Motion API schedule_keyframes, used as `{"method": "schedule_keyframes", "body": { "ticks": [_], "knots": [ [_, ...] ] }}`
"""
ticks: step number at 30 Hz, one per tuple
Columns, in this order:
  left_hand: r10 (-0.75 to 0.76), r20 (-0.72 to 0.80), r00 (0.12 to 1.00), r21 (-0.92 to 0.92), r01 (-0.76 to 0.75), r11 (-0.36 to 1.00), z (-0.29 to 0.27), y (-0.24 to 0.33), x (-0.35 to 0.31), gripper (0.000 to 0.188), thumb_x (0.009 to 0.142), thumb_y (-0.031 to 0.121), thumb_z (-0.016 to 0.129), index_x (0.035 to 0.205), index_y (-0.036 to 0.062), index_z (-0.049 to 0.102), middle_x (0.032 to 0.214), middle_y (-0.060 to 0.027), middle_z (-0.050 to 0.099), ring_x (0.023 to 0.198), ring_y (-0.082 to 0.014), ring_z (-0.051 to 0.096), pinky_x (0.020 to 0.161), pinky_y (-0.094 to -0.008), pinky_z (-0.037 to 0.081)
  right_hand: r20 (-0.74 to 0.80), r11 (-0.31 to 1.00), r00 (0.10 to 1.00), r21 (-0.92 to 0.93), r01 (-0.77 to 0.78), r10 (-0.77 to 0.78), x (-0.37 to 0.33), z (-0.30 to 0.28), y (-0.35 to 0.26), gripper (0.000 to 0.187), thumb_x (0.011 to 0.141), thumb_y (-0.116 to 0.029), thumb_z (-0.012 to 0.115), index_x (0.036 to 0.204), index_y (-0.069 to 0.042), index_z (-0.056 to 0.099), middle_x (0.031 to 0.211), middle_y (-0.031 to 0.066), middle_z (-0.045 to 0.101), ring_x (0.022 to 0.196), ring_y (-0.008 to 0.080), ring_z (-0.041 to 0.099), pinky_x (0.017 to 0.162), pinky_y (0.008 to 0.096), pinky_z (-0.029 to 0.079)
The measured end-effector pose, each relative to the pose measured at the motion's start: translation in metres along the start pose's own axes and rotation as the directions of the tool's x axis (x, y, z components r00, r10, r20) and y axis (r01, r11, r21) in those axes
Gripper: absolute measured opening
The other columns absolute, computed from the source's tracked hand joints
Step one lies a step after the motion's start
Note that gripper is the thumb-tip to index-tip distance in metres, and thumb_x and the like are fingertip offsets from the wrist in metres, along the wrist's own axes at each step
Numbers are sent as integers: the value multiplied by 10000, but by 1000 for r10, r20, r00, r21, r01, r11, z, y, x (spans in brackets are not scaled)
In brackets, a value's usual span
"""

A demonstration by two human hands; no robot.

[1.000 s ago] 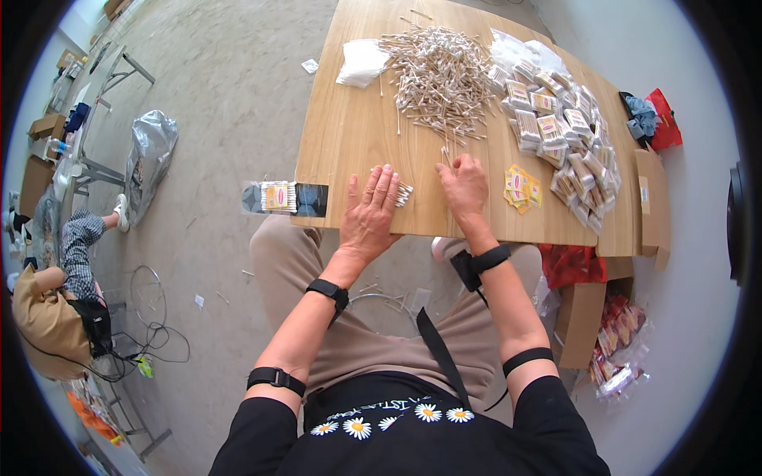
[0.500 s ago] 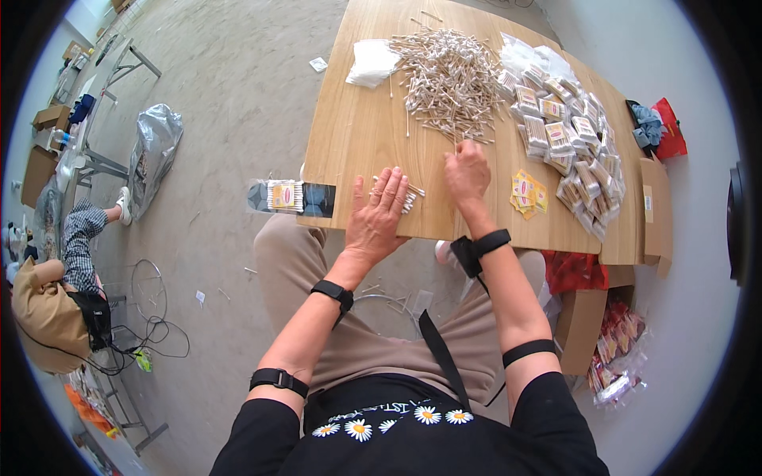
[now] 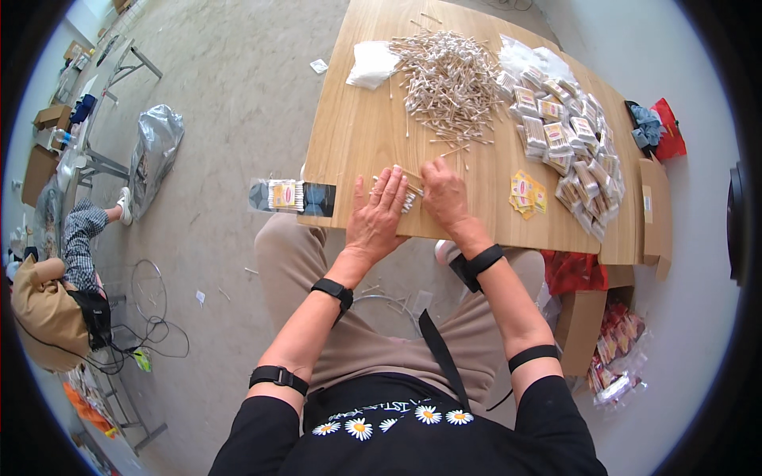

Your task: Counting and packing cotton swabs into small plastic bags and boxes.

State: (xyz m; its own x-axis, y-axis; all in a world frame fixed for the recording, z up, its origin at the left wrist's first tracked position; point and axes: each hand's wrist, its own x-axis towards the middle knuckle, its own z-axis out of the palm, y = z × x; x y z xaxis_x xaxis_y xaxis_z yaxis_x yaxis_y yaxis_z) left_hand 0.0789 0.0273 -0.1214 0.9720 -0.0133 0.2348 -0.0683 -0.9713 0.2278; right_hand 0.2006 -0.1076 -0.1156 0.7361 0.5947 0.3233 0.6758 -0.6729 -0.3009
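My left hand [image 3: 376,213] lies flat, fingers stretched, over a small bunch of cotton swabs [image 3: 409,198] near the table's front edge. Only the swab tips show beside its fingers. Close on its right, my right hand [image 3: 446,193] is closed, with a few swabs [image 3: 410,171] sticking out from its fingertips toward the bunch. Beyond both hands spreads a large heap of loose cotton swabs [image 3: 452,79]. Several small yellow cards [image 3: 527,194] lie to the right of my right hand. A filled swab packet [image 3: 285,194] rests on a dark strip at the table's left edge.
Many filled swab packets [image 3: 559,135] are piled at the table's right. Clear empty bags [image 3: 372,63] lie at the far left of the wooden table [image 3: 357,127]. An open cardboard box [image 3: 583,329] stands below on the right. Another person's checkered-trousered leg [image 3: 82,238] shows at left.
My right hand has moved left and nearer from the heap's edge, bringing a few swabs beside my left hand. A few swabs lie loose at the heap's near edge. My left hand stays put.
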Motion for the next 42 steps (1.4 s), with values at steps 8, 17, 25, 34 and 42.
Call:
{"method": "schedule_keyframes", "body": {
  "ticks": [8, 17, 25, 34, 42],
  "knots": [
    [2, 12, 1000, -21, -2, 1000, 1, -4, -4, 1088, 626, 509, 820, 1514, 96, 343, 1578, -76, 329, 1489, -226, 265, 1196, -606, 113, -11, 969, 969, -24, -246, 246, 10, -24, 7, 114, 821, -63, 641, 921, -25, 602, 937, 156, 613, 859, 356, 660, 747, 449, 541],
    [17, 2, 1000, -6, -17, 1000, -1, 1, 3, 1097, 600, 473, 840, 1504, 85, 355, 1558, -82, 354, 1481, -223, 280, 1181, -628, 146, 114, 758, 819, 327, -565, 562, 54, 10, 62, 328, 746, -123, 722, 1013, 23, 599, 994, 185, 637, 890, 358, 647, 764, 442, 534],
    [15, -48, 999, 118, -10, 993, 10, 3, -2, 885, 730, 345, 746, 1485, 63, 380, 1543, -91, 360, 1468, -234, 297, 1167, -627, 174, -17, 956, 987, 251, -153, 162, -29, -18, 1, 823, 675, -251, 828, 1358, 48, 480, 1366, 260, 524, 1270, 389, 501, 1055, 430, 425],
    [-15, -136, 991, 171, 38, 985, 49, 6, -4, 622, 891, 177, 518, 1478, 28, 375, 1516, -153, 353, 1459, -317, 286, 1191, -549, 200, 255, 993, 967, -103, 56, -28, -61, -10, -55, 1021, 679, -183, 758, 1527, 24, 229, 1580, 228, 252, 1494, 361, 208, 1207, 498, 196],
    [-33, 57, 998, 158, 24, 987, 14, 6, -4, 908, 725, 249, 711, 1509, 18, 315, 1557, -161, 297, 1483, -318, 241, 1173, -617, 138, 81, 992, 997, -124, 28, -18, -66, 19, -52, 978, 699, -170, 724, 1522, 33, 235, 1579, 226, 254, 1498, 359, 195, 1218, 468, 165]
  ]
}}
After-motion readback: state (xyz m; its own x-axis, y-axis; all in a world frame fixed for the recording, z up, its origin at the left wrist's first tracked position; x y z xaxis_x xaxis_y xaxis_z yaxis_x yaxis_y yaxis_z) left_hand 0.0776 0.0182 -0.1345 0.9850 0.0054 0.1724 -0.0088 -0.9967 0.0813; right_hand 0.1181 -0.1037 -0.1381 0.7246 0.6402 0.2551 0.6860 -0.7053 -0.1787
